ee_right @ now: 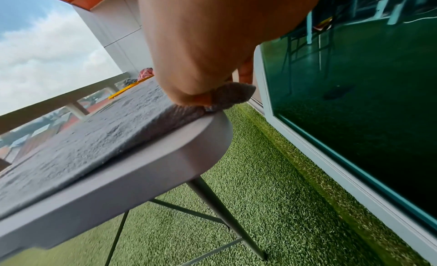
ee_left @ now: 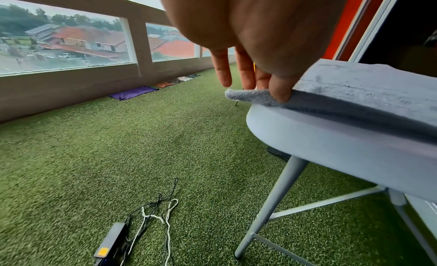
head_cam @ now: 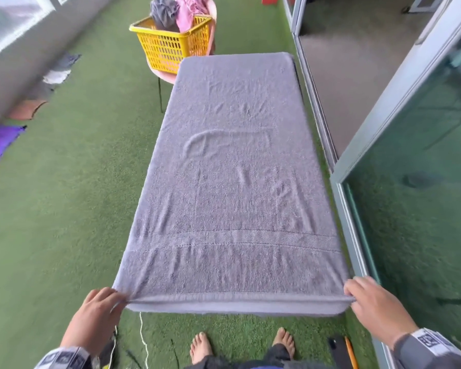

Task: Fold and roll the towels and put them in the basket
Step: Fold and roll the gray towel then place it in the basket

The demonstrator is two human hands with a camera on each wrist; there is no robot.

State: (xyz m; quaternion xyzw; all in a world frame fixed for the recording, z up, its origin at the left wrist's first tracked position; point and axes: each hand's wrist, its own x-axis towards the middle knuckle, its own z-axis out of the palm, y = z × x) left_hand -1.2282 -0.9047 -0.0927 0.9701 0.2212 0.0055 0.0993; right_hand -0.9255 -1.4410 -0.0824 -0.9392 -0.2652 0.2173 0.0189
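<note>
A grey towel (head_cam: 234,169) lies spread flat over the whole top of a grey folding table (head_cam: 234,308). My left hand (head_cam: 101,312) pinches the towel's near left corner (ee_left: 246,96) between thumb and fingers. My right hand (head_cam: 367,302) pinches the near right corner (ee_right: 234,94). Both corners sit at the table's near edge (ee_right: 165,161). A yellow basket (head_cam: 171,43) stands on a pink chair beyond the table's far left corner, with a grey and a pink cloth (head_cam: 189,12) in it.
Green artificial turf (head_cam: 64,209) covers the floor. Glass sliding doors (head_cam: 410,182) run close along the table's right side. Cloths, one purple (head_cam: 0,145), lie along the left wall. Cables and a dark device (ee_left: 111,245) lie on the turf by my bare feet (head_cam: 201,347).
</note>
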